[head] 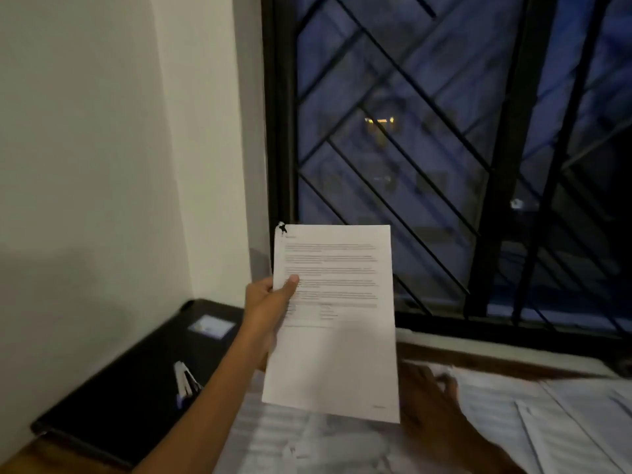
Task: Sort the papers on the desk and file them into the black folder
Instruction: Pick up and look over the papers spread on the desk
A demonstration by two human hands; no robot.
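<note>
Dim desk [444, 357] under barred window. I've got my left hand [270, 302] pinched on a stapled doc [338, 354], thumb on front, raised to read; sorting step. Right hand [434, 398] flat on loose papers [547, 415], grip unclear. Black folder [136, 371] shut, left of fingers; nxt: open it.

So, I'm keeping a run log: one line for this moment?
left hand: holds document up | right hand: on desk papers | black folder: closed
</note>
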